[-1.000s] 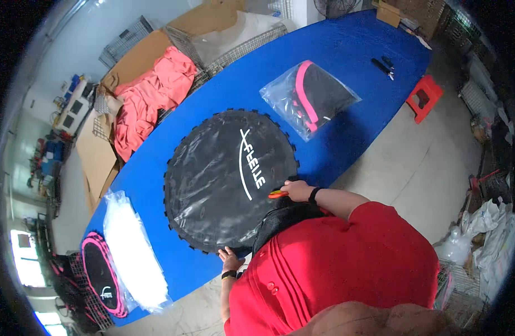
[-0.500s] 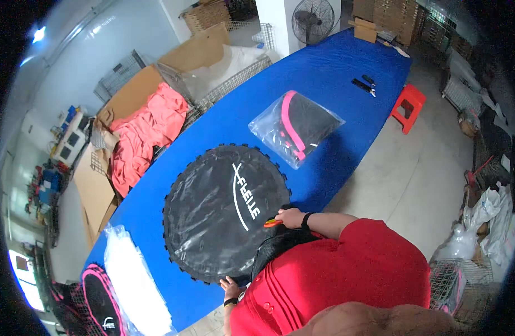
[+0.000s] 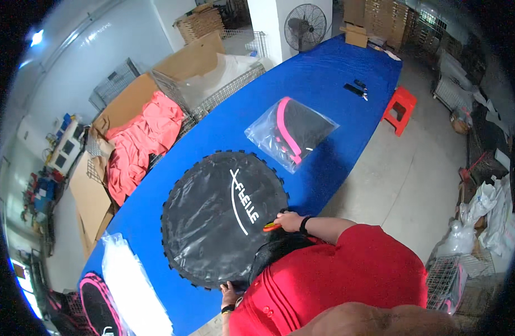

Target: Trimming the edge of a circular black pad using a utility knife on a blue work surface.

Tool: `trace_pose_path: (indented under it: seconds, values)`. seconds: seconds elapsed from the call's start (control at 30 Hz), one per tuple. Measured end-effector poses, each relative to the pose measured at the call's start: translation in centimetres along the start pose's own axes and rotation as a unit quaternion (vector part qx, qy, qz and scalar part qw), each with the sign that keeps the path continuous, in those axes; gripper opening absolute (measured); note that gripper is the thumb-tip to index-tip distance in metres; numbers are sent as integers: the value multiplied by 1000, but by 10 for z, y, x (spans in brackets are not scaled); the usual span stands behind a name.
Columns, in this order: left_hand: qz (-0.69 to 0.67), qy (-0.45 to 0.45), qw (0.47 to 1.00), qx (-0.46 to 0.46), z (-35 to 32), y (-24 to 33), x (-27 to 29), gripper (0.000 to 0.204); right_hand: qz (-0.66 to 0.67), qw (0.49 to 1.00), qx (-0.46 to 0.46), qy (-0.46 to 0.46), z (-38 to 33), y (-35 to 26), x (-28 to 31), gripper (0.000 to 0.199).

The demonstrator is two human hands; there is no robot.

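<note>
A round black mat (image 3: 204, 224) with small tabs along its rim and white lettering lies on the blue-covered table (image 3: 319, 73). At its near edge, my left hand (image 3: 228, 295) has its fingers closed on the rim. My right hand (image 3: 289, 221) rests by the mat's right edge, closed around a small orange-and-yellow tool (image 3: 271, 227), its exact kind hidden by the fingers. Black mesh fabric (image 3: 277, 249) bunches between the mat and my body, below my right hand.
Beyond the mat lies a clear bag with a black-and-pink piece (image 3: 291, 131). White plastic bags (image 3: 135, 285) lie at the near left, beside a pink-edged black piece (image 3: 98, 302). Coral fabric (image 3: 145, 143) fills a bin along the left. A red stool (image 3: 400, 110) stands right of the table.
The whole view has shifted slightly, with the table's far end now lower and further left. Both hands keep their places at the mat's edge, the right one still with the tool.
</note>
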State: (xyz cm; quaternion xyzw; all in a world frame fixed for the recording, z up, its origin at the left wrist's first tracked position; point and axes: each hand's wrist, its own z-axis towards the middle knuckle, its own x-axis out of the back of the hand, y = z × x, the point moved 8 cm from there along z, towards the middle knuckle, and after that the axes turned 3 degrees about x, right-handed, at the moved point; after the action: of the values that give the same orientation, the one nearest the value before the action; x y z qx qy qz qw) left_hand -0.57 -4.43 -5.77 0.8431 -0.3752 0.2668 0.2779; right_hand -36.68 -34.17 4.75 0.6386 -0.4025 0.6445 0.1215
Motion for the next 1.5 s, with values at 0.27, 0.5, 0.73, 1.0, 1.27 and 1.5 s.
trace_pose_path:
  seconds: [0.27, 0.5, 0.73, 1.0, 1.27, 1.5]
  values:
    - [14, 107, 972, -207, -36, 24, 35, 89, -8, 998, -5, 60, 4, -8, 1, 16]
    - [-3, 90, 981, -173, -52, -1, 51, 70, -6, 999, -28, -14, 19, -36, 3, 26]
    - [64, 88, 982, -156, -63, 1, 62, 65, 91, 987, 95, -95, 40, -175, -17, 39]
    - [168, 123, 965, -161, -69, -13, 77, 65, 75, 946, 270, -165, 75, -287, -53, 40]
    - [116, 49, 982, -143, -65, -19, 79, 75, 11, 940, 304, -155, 117, -326, -93, 32]
    - [81, -14, 985, -151, -63, -25, 80, 69, 6, 965, 248, -82, 168, -344, -100, 29]
